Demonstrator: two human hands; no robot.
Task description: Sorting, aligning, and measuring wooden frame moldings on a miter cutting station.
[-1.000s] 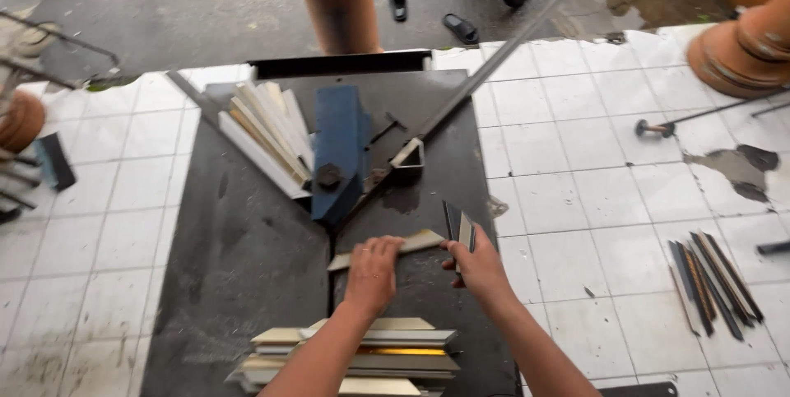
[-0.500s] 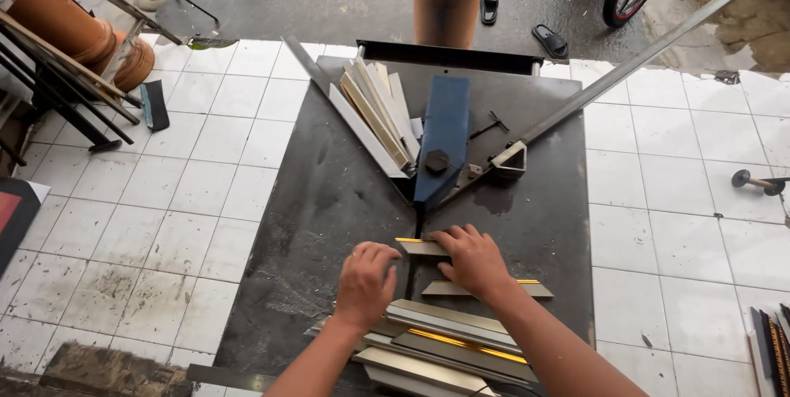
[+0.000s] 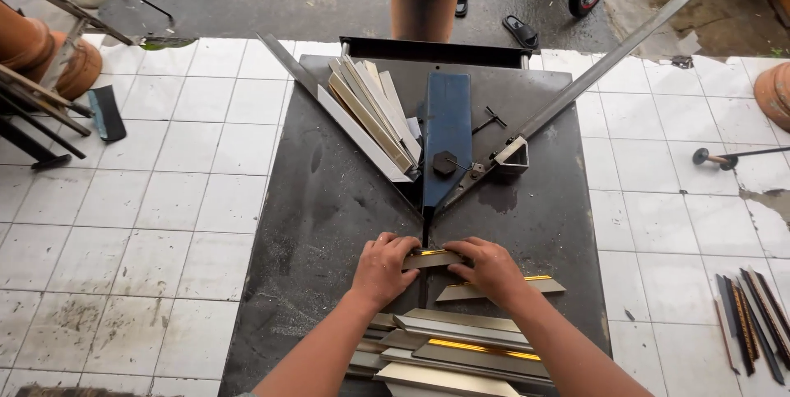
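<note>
Left hand (image 3: 381, 268) and right hand (image 3: 491, 269) pinch a short moulding piece (image 3: 431, 259) together | butted under the blue blade guide (image 3: 445, 140), steadying it | stacked moulding strips (image 3: 448, 346) wait nearest the person

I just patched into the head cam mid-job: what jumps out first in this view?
Both hands, left hand and right hand, press a short gold-edged frame strip at the centre of the dark work board. Just above stands the blue tool, with a fan of pale strips to its left.
</note>
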